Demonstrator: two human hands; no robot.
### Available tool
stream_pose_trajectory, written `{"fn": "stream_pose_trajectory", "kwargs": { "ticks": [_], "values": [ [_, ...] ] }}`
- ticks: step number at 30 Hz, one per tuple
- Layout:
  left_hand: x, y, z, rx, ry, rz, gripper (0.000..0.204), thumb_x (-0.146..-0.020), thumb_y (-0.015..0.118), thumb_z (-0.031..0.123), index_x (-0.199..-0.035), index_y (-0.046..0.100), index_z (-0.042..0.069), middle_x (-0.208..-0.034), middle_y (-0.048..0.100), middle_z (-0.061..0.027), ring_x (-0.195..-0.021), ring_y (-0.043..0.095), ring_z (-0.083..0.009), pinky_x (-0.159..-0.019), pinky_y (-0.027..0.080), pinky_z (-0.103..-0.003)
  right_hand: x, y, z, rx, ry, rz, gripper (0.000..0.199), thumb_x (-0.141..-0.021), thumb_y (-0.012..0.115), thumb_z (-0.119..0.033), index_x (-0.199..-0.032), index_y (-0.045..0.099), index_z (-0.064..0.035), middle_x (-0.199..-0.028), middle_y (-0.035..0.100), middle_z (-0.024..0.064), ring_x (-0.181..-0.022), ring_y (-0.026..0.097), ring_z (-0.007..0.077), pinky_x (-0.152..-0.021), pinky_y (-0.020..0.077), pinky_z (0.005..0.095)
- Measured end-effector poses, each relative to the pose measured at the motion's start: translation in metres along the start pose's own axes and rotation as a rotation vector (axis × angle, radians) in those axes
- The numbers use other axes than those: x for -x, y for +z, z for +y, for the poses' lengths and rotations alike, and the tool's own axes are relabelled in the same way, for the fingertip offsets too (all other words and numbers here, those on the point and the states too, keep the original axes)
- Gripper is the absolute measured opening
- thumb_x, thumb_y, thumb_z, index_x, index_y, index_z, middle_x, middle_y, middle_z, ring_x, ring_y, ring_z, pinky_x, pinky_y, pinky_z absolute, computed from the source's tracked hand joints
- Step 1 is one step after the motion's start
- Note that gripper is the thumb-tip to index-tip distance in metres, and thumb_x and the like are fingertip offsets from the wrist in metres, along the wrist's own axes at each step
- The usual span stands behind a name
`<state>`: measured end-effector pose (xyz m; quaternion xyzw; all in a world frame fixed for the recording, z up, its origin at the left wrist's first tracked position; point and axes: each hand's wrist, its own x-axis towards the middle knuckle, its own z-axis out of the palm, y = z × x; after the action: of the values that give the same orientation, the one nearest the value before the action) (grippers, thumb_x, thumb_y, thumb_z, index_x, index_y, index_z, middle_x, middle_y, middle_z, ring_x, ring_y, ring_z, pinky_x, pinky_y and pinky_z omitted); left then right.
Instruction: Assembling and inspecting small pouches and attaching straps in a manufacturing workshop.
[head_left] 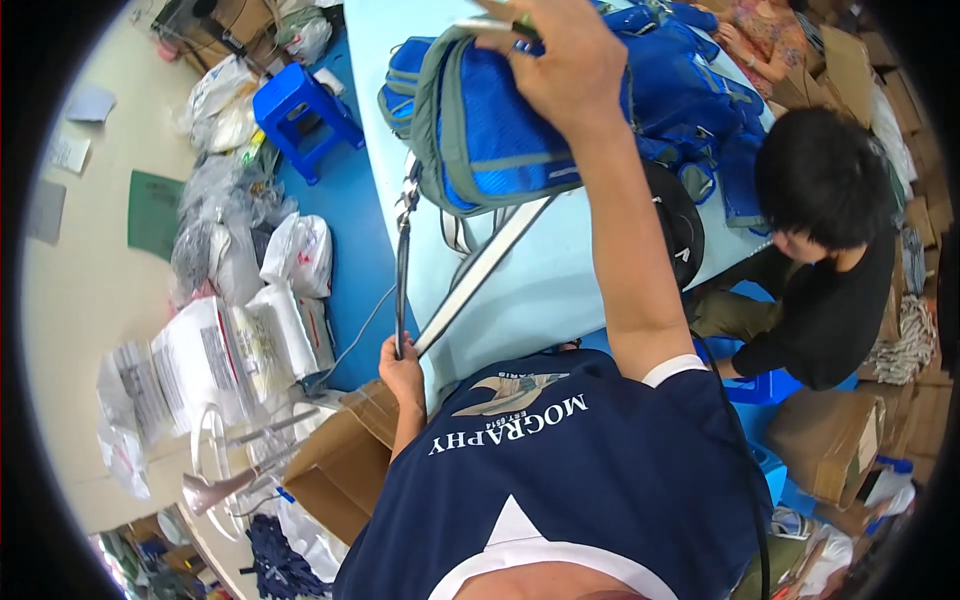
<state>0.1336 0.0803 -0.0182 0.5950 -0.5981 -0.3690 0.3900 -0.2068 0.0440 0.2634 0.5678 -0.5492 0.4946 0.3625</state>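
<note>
I see my right hand (565,65) gripping the top of the blue backpack (500,130), lifted above the counter (540,290); below the backpack, my left hand (402,368) clutches its dark strap (402,270).

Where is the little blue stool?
In the head view, the blue stool stands on the floor at the upper left, left of the pale blue table, with white plastic bags piled right beside it.
</note>
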Motion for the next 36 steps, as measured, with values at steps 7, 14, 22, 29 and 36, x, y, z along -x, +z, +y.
{"fn": "stream_pose_trajectory", "kwargs": {
  "ticks": [7, 14, 22, 29, 36],
  "values": [
    [0.026, -0.043, 0.036, 0.445, -0.507, -0.305, 0.010, -0.081, 0.059, -0.003, -0.088, 0.063, 0.001, -0.088, 0.064, -0.0062, -0.080, 0.060, -0.0137, -0.074, 0.047, -0.026, -0.019, -0.015, 0.009, 0.035, 0.060, 0.086, 0.022, -0.070, 0.073, -0.019, -0.084, 0.064, -0.0050, -0.079, 0.061, 0.0121, -0.075, 0.058, 0.0307, -0.066, 0.0464, 0.0359],
    [0.044, -0.070, 0.060, 0.282, -0.688, -0.833, 0.019, -0.072, 0.057, 0.000, -0.091, 0.061, 0.002, -0.081, 0.059, -0.0030, -0.076, 0.056, -0.0122, -0.071, 0.045, -0.024, 0.027, 0.012, 0.064, 0.219, 0.208, -0.423, 0.027, -0.075, 0.068, -0.030, -0.091, 0.065, -0.0087, -0.082, 0.064, 0.0100, -0.076, 0.061, 0.0264, -0.066, 0.0476, 0.0340],
    [0.032, -0.055, 0.037, 0.208, -0.457, -0.557, 0.025, -0.075, 0.060, 0.006, -0.100, 0.058, -0.001, -0.079, 0.061, -0.0053, -0.074, 0.056, -0.0117, -0.068, 0.044, -0.024, 0.127, 0.075, 0.095, 0.232, 0.351, -0.621, 0.029, -0.075, 0.065, -0.041, -0.086, 0.066, -0.0143, -0.089, 0.064, 0.0063, -0.092, 0.059, 0.0266, -0.072, 0.0496, 0.0412],
    [0.025, -0.021, 0.042, 0.248, -0.598, -0.735, 0.033, -0.082, 0.064, 0.017, -0.108, 0.055, -0.001, -0.078, 0.057, -0.0025, -0.073, 0.052, -0.0075, -0.068, 0.042, -0.022, 0.197, 0.031, 0.019, -0.142, 0.543, -0.551, 0.008, -0.073, 0.060, -0.009, -0.080, 0.060, -0.0107, -0.077, 0.060, 0.0061, -0.079, 0.057, 0.0255, -0.060, 0.0457, 0.0377],
    [-0.012, -0.021, 0.030, -0.442, -0.213, -0.835, 0.065, -0.077, 0.065, 0.045, -0.112, 0.052, -0.008, -0.086, 0.064, -0.0179, -0.074, 0.062, -0.0283, -0.068, 0.048, -0.035, 0.317, -0.047, -0.045, -0.192, 0.420, -0.813, 0.017, -0.064, 0.059, -0.005, -0.080, 0.059, -0.0113, -0.075, 0.059, 0.0019, -0.084, 0.056, 0.0228, -0.060, 0.0485, 0.0368]
  ]
}}
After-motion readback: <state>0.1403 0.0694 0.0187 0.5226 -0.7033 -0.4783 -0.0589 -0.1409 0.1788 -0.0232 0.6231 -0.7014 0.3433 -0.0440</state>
